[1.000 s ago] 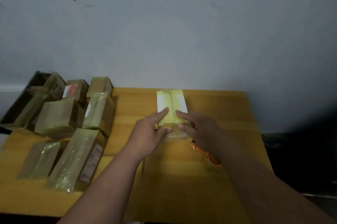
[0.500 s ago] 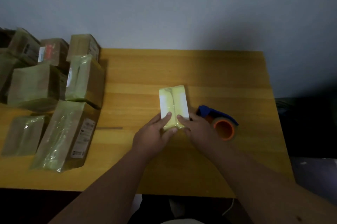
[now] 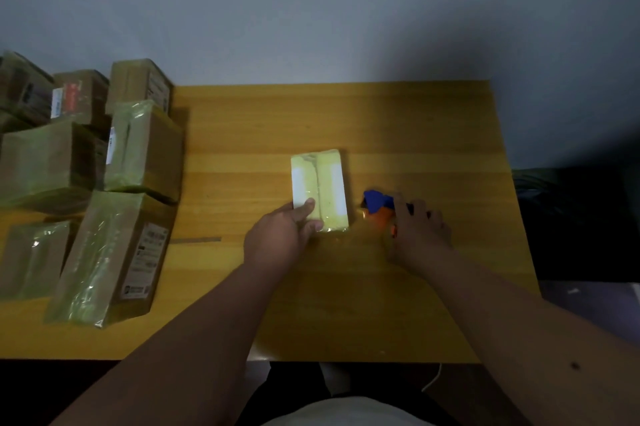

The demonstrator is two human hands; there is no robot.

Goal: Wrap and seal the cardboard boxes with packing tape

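A small pale box, wrapped in yellowish tape with white strips down both sides, lies flat in the middle of the wooden table. My left hand holds its near left corner, thumb on top and fingers at the near end. Just right of the box sits the tape dispenser, blue at the top with an orange roll. My right hand lies over it, fingers curled onto the roll and hiding most of it.
Several taped brown cardboard boxes are piled along the table's left side, up to the wall. A thin dark strip lies on the wood left of my left hand. The table's near edge runs just above my lap.
My right hand left the box and moved right onto the tape dispenser. My left hand stayed on the box's near end. The camera tilted further down.
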